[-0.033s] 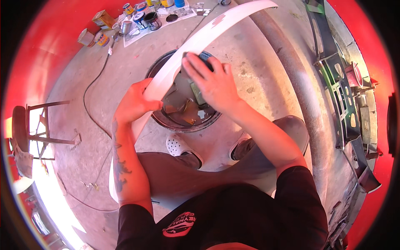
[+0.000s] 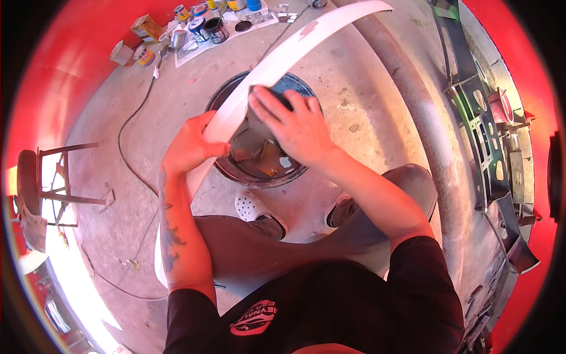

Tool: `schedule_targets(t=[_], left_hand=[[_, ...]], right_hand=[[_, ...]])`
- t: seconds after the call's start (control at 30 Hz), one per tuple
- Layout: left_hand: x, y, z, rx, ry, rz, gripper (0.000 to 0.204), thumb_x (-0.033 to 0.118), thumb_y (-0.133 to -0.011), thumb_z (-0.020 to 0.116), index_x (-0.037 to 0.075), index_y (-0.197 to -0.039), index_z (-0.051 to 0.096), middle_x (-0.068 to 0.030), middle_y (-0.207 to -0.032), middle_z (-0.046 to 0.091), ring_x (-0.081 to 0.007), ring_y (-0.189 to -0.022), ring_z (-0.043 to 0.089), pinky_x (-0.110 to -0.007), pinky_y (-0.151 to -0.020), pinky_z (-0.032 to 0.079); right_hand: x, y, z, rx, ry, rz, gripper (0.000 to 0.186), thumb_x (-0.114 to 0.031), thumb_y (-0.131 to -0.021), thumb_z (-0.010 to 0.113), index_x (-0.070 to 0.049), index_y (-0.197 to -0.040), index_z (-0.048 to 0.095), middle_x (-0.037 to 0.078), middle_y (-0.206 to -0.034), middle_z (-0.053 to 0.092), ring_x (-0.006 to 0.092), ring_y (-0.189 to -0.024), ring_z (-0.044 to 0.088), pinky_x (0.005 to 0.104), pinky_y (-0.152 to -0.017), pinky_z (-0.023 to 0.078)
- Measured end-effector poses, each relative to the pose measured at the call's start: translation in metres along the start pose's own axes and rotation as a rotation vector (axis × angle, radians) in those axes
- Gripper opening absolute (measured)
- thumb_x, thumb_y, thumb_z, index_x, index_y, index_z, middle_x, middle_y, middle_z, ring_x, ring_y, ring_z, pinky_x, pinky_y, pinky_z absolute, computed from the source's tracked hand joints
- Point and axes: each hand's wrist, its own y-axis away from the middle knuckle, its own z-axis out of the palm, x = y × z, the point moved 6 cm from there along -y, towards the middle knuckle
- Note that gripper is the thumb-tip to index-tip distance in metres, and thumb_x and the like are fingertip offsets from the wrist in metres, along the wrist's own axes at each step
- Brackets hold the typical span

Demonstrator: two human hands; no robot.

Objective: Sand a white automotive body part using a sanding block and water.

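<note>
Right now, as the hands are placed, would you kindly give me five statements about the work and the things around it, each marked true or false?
1. The left hand grips the white strip. True.
2. The right hand is empty. False: it holds a dark pad.
3. In this view, the strip crosses over part of the round tub. True.
4. The cans stand to the right of the strip. False: they stand to its left.
5. The person's left shoe is white with small holes. True.
</note>
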Motion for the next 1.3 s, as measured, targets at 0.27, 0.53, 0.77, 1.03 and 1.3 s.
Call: schedule_targets(t=[0.27,0.53,0.77,1.03,1.3], left_hand=[[-0.011,0.000,0.000,-0.057,0.208,-0.111,0.054,0.003,-0.070,0.072,-0.002,-0.123,0.061,-0.0097,-0.091,0.069,-0.0184,-0.075,0.070,-0.030,-0.069,0.057],[-0.008,0.002,-0.001,-0.048,0.232,-0.084,0.047,0.004,-0.071,0.072,-0.002,-0.117,0.061,-0.0089,-0.087,0.068,-0.0171,-0.073,0.069,-0.030,-0.066,0.056],[-0.004,0.006,-0.001,-0.042,0.252,-0.059,0.042,0.004,-0.071,0.072,-0.002,-0.112,0.062,-0.0089,-0.084,0.068,-0.0164,-0.071,0.068,-0.030,-0.065,0.055],[-0.010,0.002,0.004,-0.111,0.230,-0.093,0.062,0.011,-0.070,0.080,-0.003,-0.128,0.058,-0.0091,-0.087,0.069,-0.0182,-0.072,0.070,-0.031,-0.067,0.059],[-0.034,-0.003,-0.011,-0.265,0.604,-0.037,0.062,0.020,-0.078,0.078,-0.005,-0.130,0.056,-0.0164,-0.087,0.071,-0.0267,-0.074,0.073,-0.037,-0.067,0.062]], right_hand=[[-0.004,0.001,0.002,0.018,-0.114,-0.044,0.061,-0.015,-0.085,0.057,-0.016,-0.145,0.050,-0.002,-0.154,0.045,0.0237,-0.108,0.053,0.0372,-0.080,0.042],[0.003,-0.001,0.003,0.001,-0.165,-0.018,0.067,-0.012,-0.082,0.060,-0.015,-0.147,0.049,-0.002,-0.155,0.044,0.0276,-0.110,0.053,0.0390,-0.081,0.043],[0.011,-0.007,-0.007,0.025,-0.042,-0.003,0.060,-0.014,-0.083,0.059,-0.015,-0.142,0.052,-0.003,-0.153,0.046,0.0268,-0.107,0.054,0.0398,-0.080,0.044],[0.036,-0.014,-0.023,0.073,-0.066,0.117,0.052,-0.012,-0.080,0.063,-0.014,-0.132,0.062,-0.003,-0.143,0.056,0.0244,-0.104,0.055,0.0398,-0.083,0.043],[0.134,-0.001,-0.036,0.383,-1.218,0.718,0.052,-0.001,-0.084,0.056,-0.004,-0.135,0.049,0.011,-0.119,0.062,0.0203,-0.102,0.063,0.0350,-0.086,0.050]])
